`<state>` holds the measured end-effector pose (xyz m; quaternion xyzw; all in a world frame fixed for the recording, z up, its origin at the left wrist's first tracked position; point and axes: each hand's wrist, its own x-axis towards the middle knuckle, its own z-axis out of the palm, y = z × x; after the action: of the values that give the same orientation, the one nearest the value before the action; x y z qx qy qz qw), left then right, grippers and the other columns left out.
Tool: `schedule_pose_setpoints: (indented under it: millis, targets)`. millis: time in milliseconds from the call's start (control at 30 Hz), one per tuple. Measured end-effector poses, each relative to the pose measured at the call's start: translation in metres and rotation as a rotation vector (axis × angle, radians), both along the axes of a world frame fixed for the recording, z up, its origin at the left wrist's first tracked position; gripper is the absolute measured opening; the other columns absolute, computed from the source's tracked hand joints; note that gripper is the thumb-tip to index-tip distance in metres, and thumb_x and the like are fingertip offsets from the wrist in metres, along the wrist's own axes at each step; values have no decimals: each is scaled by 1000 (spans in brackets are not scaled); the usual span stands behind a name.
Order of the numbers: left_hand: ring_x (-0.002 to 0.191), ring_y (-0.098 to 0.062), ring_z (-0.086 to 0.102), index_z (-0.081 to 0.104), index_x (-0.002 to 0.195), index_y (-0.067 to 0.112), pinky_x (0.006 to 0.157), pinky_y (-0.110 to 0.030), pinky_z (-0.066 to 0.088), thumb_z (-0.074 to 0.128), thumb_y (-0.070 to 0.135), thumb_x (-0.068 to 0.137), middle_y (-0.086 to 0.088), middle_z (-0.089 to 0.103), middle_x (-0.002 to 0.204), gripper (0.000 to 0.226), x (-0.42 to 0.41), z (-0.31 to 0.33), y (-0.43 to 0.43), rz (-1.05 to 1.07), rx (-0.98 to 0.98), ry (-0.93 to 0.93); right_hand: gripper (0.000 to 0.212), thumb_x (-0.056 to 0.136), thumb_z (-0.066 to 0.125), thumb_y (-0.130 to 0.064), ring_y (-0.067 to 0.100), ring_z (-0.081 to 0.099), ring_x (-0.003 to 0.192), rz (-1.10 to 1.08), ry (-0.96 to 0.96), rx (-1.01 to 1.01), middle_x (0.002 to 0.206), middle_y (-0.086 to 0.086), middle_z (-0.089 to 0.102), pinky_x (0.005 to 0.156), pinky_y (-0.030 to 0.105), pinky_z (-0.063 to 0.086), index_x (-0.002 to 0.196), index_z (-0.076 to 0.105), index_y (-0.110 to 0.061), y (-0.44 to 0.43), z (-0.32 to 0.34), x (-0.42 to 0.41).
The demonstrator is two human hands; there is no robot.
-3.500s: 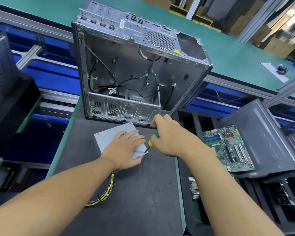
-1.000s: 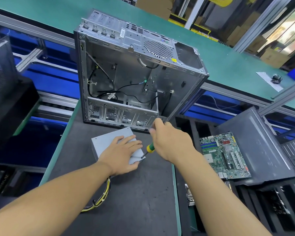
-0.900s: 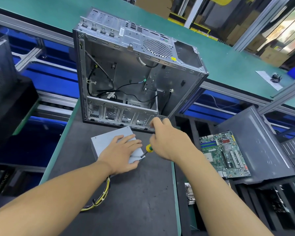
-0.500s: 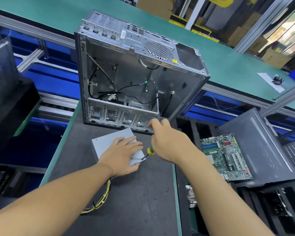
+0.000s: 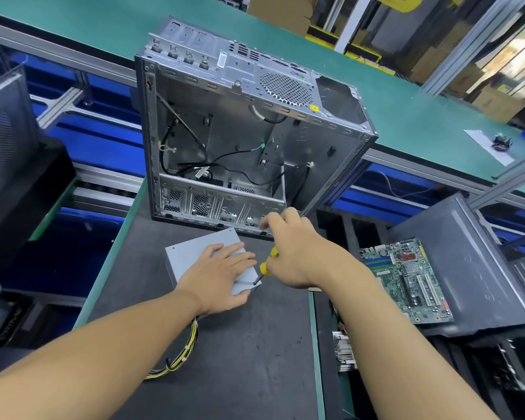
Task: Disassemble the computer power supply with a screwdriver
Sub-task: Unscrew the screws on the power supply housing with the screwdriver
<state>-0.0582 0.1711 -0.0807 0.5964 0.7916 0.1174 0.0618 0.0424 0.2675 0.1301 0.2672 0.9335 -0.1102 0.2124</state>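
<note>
left hand (image 5: 217,272) steadies power supply (image 5: 191,256); right hand (image 5: 297,253) holds screwdriver (image 5: 264,268).

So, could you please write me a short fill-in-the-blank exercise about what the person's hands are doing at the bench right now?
1. The left hand lies flat on top of the grey ____.
2. The right hand grips a screwdriver whose handle is green and ____.
3. The green motherboard lies to the ____ of both hands.
4. Behind the hands stands an open metal computer ____.

Missing words: power supply; yellow; right; case
</note>
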Motion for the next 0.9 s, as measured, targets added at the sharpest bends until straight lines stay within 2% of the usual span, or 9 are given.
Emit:
schedule_pose_setpoints:
  millis: [67,133,200,267,433,533,633,800,900]
  targets:
    - [150,-5,5,33,149,38,121,-36,3,27,66,84,24,28,156,71,0,0,0,2,7,-5,48,94,52,-32,25,31,122,-11,-19,22,130,0,29,92,43,43,137,31,-26,-1,0,0]
    - [150,-5,4,32,150,38,121,-37,2,26,67,84,23,27,157,72,0,1,0,4,-2,-3,37,100,39,-44,30,44,110,-65,-25,109,124,4,37,79,43,44,129,32,-22,-3,-2,0]
    - [150,-5,2,28,151,39,120,-37,1,25,67,84,26,23,158,72,0,1,0,-2,-19,3,24,104,32,-39,32,52,85,-69,3,206,111,8,51,64,38,39,114,32,-17,-3,-5,0]
    - [151,-4,1,27,151,40,120,-37,1,25,66,85,27,22,158,71,0,1,1,-1,-24,7,19,102,37,-26,32,52,79,-23,51,226,110,10,53,60,36,35,118,33,-15,-2,-5,0]
    - [151,-5,3,30,151,38,121,-38,4,25,67,85,24,25,158,72,0,0,1,1,-25,16,52,91,54,-25,22,31,117,-6,-21,-29,128,0,27,83,39,43,137,30,-29,1,0,2]
    - [150,-6,7,33,149,37,121,-38,5,27,67,85,22,29,157,71,1,0,0,4,-13,21,40,99,37,-49,30,46,105,-74,-9,82,117,3,37,74,41,40,130,32,-24,-2,-2,3]
    - [150,-5,4,30,150,40,121,-37,3,27,68,86,26,25,157,71,1,0,0,4,-16,15,26,104,29,-39,33,53,80,-43,77,182,93,5,51,61,37,34,116,36,-17,-3,-5,3]
    - [151,-4,3,29,150,39,121,-38,5,27,68,85,25,24,158,71,0,0,1,1,-18,24,46,92,52,-30,24,37,115,-27,18,-20,127,0,31,89,45,45,134,34,-27,5,-1,4]
    - [151,-4,3,31,150,39,121,-38,5,28,68,85,24,25,158,72,0,-1,0,2,-14,21,42,97,41,-46,28,41,109,-77,26,92,127,3,37,84,45,43,132,33,-25,2,-3,5]
